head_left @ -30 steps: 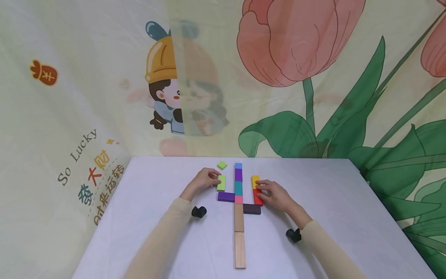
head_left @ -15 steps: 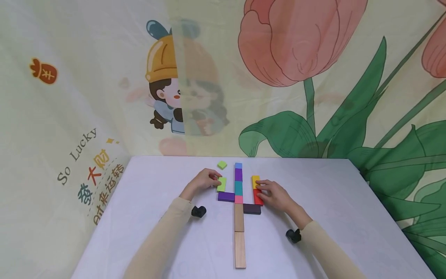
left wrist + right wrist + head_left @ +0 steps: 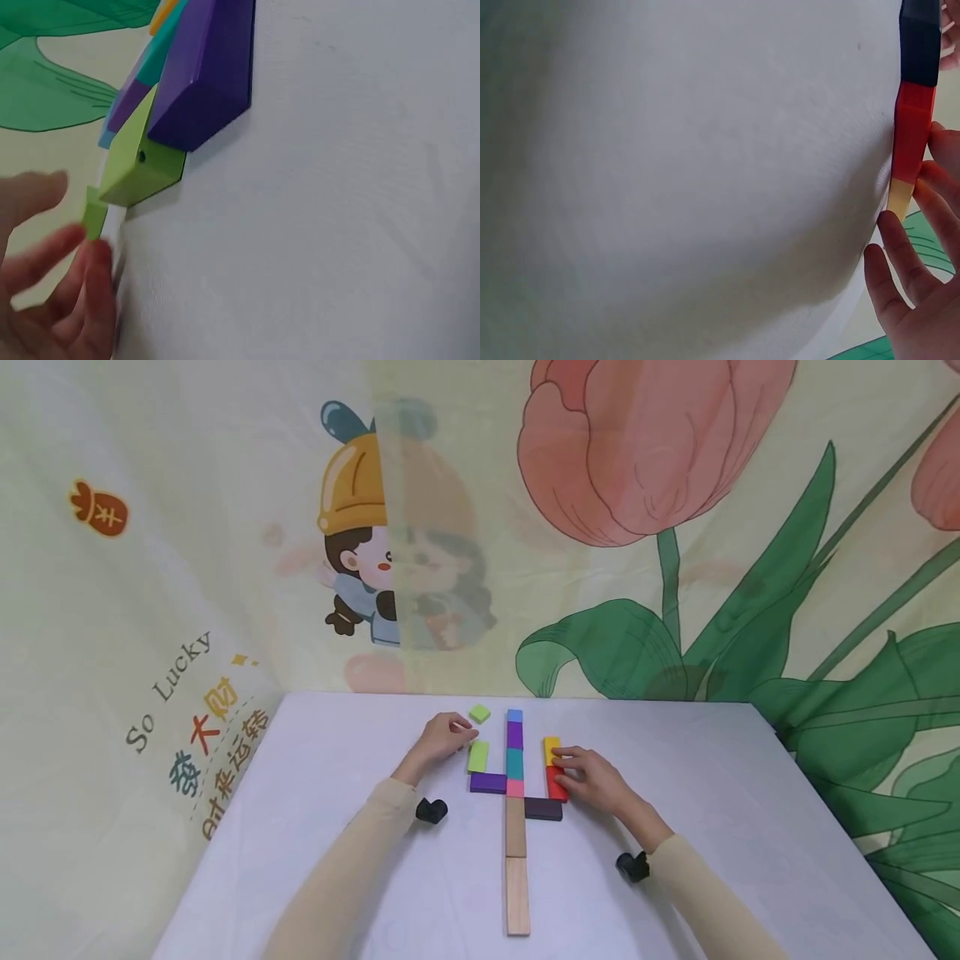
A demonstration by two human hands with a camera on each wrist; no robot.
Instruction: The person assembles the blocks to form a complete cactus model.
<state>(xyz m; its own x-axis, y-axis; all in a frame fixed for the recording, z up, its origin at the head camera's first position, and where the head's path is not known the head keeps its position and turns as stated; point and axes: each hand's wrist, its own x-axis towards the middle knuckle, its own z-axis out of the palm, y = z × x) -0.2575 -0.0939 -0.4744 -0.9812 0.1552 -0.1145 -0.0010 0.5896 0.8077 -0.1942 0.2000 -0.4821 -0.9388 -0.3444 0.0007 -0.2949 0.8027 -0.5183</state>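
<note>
My left hand [image 3: 444, 737] hovers just above and left of the long light-green block [image 3: 477, 757], thumb and fingers apart with nothing between them. That block stands end-on against the purple block [image 3: 488, 783]; the left wrist view also shows the green block [image 3: 142, 165] beside the purple one [image 3: 206, 75]. A small green block [image 3: 480, 714] lies beyond the left fingertips. My right hand [image 3: 592, 774] rests at the right-hand column, its fairly straight fingers touching the yellow block [image 3: 551, 747] and its thumb at the red block [image 3: 557, 783]. The red block [image 3: 913, 131] adjoins the dark block [image 3: 919, 45].
A central row holds blue [image 3: 514, 715], violet [image 3: 514, 734], teal [image 3: 514, 763] and pink [image 3: 515, 788] blocks, then two wooden blocks [image 3: 517, 893]. A dark block [image 3: 543, 808] joins its right side. The white table [image 3: 337, 893] meets a printed cloth [image 3: 450, 677] behind.
The left hand slid the long green block slightly toward the purple one, then let go and lifted away from it. The right hand has stayed in place.
</note>
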